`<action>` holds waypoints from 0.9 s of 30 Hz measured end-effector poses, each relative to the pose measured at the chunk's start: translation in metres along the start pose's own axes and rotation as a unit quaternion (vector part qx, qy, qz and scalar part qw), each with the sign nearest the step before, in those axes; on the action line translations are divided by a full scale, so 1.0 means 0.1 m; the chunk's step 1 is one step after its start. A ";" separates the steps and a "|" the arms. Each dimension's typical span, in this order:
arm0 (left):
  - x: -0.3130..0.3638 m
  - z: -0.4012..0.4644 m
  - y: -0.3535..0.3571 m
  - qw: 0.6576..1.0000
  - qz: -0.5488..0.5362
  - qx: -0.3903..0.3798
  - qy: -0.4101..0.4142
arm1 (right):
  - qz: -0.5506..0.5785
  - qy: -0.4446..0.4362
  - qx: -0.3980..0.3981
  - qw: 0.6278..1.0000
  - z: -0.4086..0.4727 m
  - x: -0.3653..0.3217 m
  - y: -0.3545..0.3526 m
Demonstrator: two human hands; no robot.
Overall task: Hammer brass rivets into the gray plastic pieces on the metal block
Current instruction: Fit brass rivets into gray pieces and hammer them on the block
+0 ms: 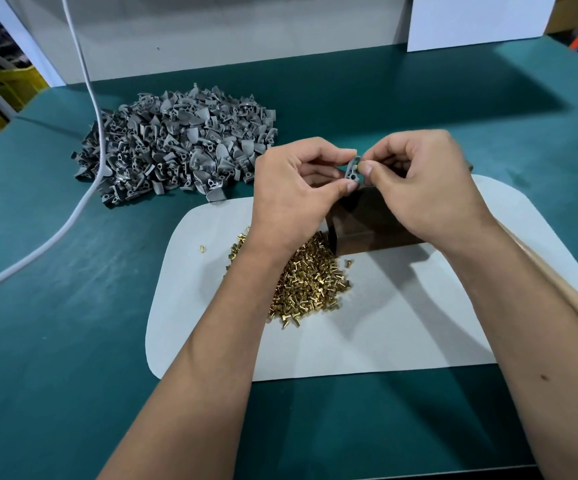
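My left hand pinches one gray plastic piece between thumb and fingertips, holding it up above the metal block with its holes turned toward my other hand. My right hand pinches a brass rivet against the piece; only a glint of brass shows between the fingertips, so I cannot tell how far it is seated. I judge the step in hand to be starting the rivet by hand, so that it stands in its hole before any blow is struck.

The block sits on the white mat, directly below both hands, which keeps the drop to the striking surface short. The heap of loose rivets lies on the mat just beside the block, near my left wrist. The pile of gray pieces lies on the green table, off the mat's far left corner. A wooden handle, probably the hammer's, shows under my right forearm; its head is not visible. A white cable crosses the pile.
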State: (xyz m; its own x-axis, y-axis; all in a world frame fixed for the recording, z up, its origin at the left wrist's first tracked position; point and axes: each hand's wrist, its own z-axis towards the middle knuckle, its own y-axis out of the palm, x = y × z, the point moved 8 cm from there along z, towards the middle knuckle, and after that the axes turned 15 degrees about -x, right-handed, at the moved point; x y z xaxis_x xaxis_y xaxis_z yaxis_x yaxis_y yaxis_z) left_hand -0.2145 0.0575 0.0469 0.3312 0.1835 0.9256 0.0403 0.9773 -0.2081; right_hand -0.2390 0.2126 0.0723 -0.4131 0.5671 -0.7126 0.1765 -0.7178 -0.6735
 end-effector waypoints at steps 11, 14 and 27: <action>0.02 -0.03 0.05 0.998 0.025 0.053 -0.001 | -0.055 0.010 0.049 0.997 -0.06 -0.07 -0.03; -0.02 -0.03 0.04 0.999 0.004 0.053 -0.007 | -0.039 -0.003 0.053 0.998 -0.06 -0.08 -0.03; -0.11 0.01 -0.05 0.997 -0.078 0.004 0.003 | -0.097 -0.184 0.030 0.978 -0.08 -0.24 -0.13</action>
State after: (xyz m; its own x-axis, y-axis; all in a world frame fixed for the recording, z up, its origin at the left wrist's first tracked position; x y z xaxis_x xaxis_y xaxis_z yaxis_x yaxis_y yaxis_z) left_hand -0.2192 0.0505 0.0377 0.3272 0.0289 0.9445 0.0850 0.9946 -0.0599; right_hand -0.2240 0.2109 0.0967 -0.7284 0.5199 -0.4463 0.0148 -0.6393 -0.7688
